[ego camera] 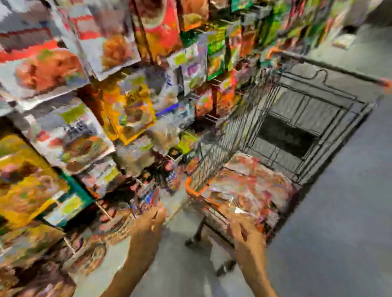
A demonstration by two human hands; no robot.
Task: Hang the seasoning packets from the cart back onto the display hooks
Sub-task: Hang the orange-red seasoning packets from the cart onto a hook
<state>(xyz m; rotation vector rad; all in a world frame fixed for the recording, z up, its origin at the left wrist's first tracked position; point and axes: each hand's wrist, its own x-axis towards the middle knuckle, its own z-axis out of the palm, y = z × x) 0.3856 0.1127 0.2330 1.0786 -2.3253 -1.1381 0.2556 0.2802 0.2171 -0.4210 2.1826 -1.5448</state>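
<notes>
Nearest the camera, both forearms reach forward. The left hand (149, 219) looks loosely open and empty, its fingers pointing toward twelve o'clock. The right hand (245, 232) stretches toward the cart, but blur hides whether its fingers have closed on anything.

The step in hand seems to be picking up a packet. It would go best if the person took a single packet by its top edge, leaving the hanging hole uncovered, and used the left hand to steady it for the hook.

The seasoning packets (247, 187) lie heaped in the near end of the cart (232, 133). They sit just beyond the right fingertips at about twelve o'clock, and at one to two o'clock from the left hand.

Farther out, the cart's wire basket runs away toward one o'clock. The display packets (39, 65) crowd the nine-to-twelve side, and the hooks are too smeared to pick out.
</notes>
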